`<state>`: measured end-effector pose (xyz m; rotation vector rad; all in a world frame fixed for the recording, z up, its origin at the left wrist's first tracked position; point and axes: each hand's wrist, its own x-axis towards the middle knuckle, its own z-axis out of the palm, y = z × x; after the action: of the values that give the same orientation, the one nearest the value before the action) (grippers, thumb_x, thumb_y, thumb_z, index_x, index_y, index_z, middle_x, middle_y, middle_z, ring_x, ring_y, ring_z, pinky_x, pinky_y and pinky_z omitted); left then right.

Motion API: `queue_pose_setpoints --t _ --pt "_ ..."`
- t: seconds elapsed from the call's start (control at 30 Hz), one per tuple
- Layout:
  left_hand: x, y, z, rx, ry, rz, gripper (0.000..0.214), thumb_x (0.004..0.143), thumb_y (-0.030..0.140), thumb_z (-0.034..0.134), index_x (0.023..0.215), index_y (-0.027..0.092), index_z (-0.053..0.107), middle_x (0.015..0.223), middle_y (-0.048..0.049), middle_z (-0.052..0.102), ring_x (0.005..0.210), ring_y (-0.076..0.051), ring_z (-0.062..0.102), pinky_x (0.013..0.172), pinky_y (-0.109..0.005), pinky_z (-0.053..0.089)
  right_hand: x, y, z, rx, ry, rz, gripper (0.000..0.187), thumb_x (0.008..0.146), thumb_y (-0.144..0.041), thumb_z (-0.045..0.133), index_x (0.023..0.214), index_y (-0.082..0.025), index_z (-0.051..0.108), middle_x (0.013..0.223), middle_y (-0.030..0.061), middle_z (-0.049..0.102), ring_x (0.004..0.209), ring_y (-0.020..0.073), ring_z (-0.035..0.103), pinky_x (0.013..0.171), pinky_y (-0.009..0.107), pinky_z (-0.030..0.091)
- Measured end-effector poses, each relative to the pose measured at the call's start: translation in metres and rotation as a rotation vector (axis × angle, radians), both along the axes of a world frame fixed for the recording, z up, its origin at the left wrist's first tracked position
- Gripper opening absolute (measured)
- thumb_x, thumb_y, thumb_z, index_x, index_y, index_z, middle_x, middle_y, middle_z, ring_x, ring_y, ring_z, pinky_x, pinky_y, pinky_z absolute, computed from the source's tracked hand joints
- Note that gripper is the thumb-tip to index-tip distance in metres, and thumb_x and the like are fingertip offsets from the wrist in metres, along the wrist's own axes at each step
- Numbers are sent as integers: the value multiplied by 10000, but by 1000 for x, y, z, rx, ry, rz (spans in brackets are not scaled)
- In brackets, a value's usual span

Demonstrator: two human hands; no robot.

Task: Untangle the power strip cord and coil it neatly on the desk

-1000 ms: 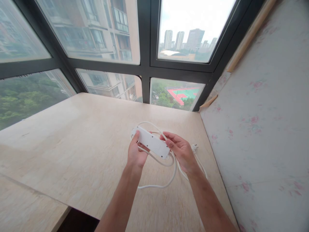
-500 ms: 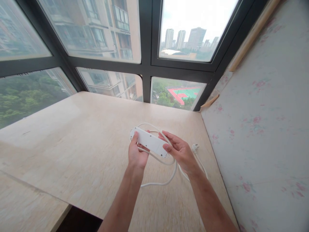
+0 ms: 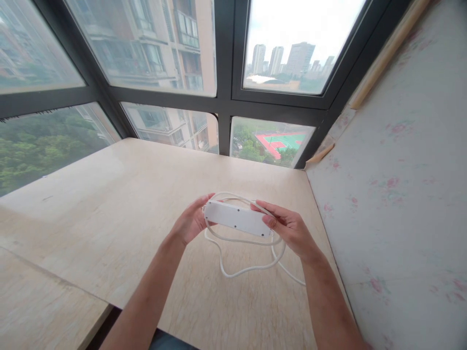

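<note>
A white power strip (image 3: 233, 218) is held up over the sill, its screw-dotted back turned toward me. Its white cord (image 3: 251, 268) loops around the strip and hangs below it in loose curves. My left hand (image 3: 193, 218) curls around the strip's left end, with the fingers partly behind strip and cord. At the right end, my right hand (image 3: 288, 226) presses its thumb on the strip's back. Its other fingers reach behind, against the cord. The plug does not show; the cord runs behind my right forearm.
A wide beige stone-patterned sill (image 3: 109, 209) spreads under my hands, with a dark gap (image 3: 105, 323) at its lower left edge. Dark window frames (image 3: 224, 97) stand behind. On the right rises a wall with flowered paper (image 3: 394, 204), peeling near the window corner.
The strip has moved right and turned more level. My left thumb has left its back, and the left hand has shifted to its end. The plug has gone out of sight.
</note>
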<state>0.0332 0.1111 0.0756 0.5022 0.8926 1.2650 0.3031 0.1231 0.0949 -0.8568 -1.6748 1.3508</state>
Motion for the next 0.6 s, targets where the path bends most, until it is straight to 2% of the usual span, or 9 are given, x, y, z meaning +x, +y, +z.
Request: queue_pose_setpoints --t 0.07,0.13,0.23,0.3,0.37,0.43,0.47,0.6 --pt "-7 5 11 46 267 -134 535 713 400 747 1164 145 613 1104 -179 657 879 -251 663 665 -305 512 2 0 1 19 -31 40 371 886 -344 625 1242 -239 636 1217 79 647 1163 217 598 987 380 500" --pt "-7 9 26 121 530 -257 601 663 421 785 1175 154 616 1132 -182 650 955 -278 654 725 -318 500 3 0 1 18 -58 86 365 890 -343 619 1242 -246 637 1203 76 655 1136 215 616 958 370 518" --pt "7 15 48 309 851 -500 668 603 395 823 1202 183 616 1142 -146 653 1051 -276 618 836 -337 469 3 1 -2 20 -114 141 371 896 -351 610 1249 -244 633 1200 80 657 1108 225 630 923 377 536" --pt "24 19 58 456 1025 -702 646 578 420 829 1152 189 645 1078 -107 673 991 -249 624 788 -301 460 3 1 -3 40 -129 173 370 895 -344 611 1248 -238 636 1222 81 645 1129 233 618 947 387 522" --pt "41 23 63 566 1180 -872 522 561 464 822 972 170 691 889 -59 681 816 -205 623 652 -253 428 3 0 -2 62 -110 209 355 893 -323 615 1236 -237 645 1233 77 638 1154 232 604 989 386 495" --pt "54 26 64 605 1238 -989 411 560 475 811 795 162 686 703 -19 627 645 -159 568 538 -228 360 4 -1 0 69 -86 232 337 890 -307 621 1217 -237 659 1222 75 645 1154 230 605 1004 385 483" --pt "58 26 64 610 1220 -1006 367 573 465 803 743 164 677 648 -7 598 590 -142 536 503 -222 328 4 -2 1 63 -79 231 328 889 -307 621 1207 -238 666 1206 75 655 1141 232 613 991 387 492" --pt "59 21 63 645 1041 -908 279 689 456 732 753 188 690 596 1 540 522 -116 461 451 -211 275 5 -2 3 26 -24 153 292 876 -326 636 1151 -249 698 1149 74 684 1082 239 640 919 389 525"
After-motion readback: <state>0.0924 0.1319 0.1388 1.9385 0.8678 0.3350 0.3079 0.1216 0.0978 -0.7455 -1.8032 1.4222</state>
